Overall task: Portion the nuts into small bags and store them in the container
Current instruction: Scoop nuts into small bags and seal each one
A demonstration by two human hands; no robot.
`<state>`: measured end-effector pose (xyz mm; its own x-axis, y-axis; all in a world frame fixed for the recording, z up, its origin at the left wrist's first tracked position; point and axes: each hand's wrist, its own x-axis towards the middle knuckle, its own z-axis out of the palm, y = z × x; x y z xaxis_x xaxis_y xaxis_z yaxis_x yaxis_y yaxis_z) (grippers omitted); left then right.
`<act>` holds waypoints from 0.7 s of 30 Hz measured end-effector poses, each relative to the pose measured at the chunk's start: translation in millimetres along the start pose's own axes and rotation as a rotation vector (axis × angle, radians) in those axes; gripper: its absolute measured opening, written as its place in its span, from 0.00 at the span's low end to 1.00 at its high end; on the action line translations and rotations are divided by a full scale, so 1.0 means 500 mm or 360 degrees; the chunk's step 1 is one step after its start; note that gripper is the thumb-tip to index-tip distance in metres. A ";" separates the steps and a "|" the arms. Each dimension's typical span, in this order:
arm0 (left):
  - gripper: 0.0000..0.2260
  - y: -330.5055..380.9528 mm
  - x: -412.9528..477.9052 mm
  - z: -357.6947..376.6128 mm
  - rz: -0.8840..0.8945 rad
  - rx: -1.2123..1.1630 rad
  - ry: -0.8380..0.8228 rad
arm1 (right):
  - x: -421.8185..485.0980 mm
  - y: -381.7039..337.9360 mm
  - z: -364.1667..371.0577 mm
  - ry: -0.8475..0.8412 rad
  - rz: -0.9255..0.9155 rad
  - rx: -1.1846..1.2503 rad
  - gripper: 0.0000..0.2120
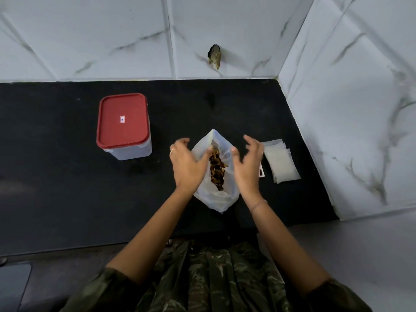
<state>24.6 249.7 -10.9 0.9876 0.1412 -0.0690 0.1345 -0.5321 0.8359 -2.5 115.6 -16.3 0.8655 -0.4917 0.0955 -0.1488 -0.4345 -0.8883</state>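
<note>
Head view: left hand (187, 164), right hand (247, 166) flank nut bag (216, 199)

container (123, 127) left, nut bag (215, 197) centre — small bags (281, 162) right

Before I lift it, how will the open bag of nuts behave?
Likely floppy: the thin plastic bag is wrinkled and slumps around the nuts. Probably heavy for its film, given that pile. Its mouth gapes open, so tilting may spill them.

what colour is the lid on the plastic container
Red, with a small label at its centre; the lid shows clearly from above in the head view.
</note>
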 end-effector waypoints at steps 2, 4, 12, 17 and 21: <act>0.31 0.015 0.019 0.019 0.0181 0.0241 -0.0084 | 0.026 -0.008 0.030 -0.0273 -0.0107 -0.0201 0.24; 0.27 0.016 0.039 0.031 0.0221 0.0311 -0.0154 | 0.045 -0.008 0.048 -0.0401 -0.0167 -0.0332 0.23; 0.08 -0.012 0.089 0.024 -0.0145 -0.0115 -0.0484 | 0.083 0.027 0.050 -0.0392 0.0094 -0.0239 0.15; 0.11 -0.015 0.108 0.010 -0.0788 -0.0751 -0.0649 | 0.112 0.043 0.049 -0.0449 0.0558 0.0169 0.15; 0.08 -0.009 0.116 0.002 -0.1099 -0.0820 -0.0670 | 0.128 0.046 0.055 -0.0495 0.0965 0.0477 0.14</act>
<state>81.3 259.6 -19.2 0.6652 -0.0788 -0.7425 0.7450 0.0031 0.6671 62.6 95.1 -43.1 0.7751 -0.3243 -0.5423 -0.5450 0.0912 -0.8334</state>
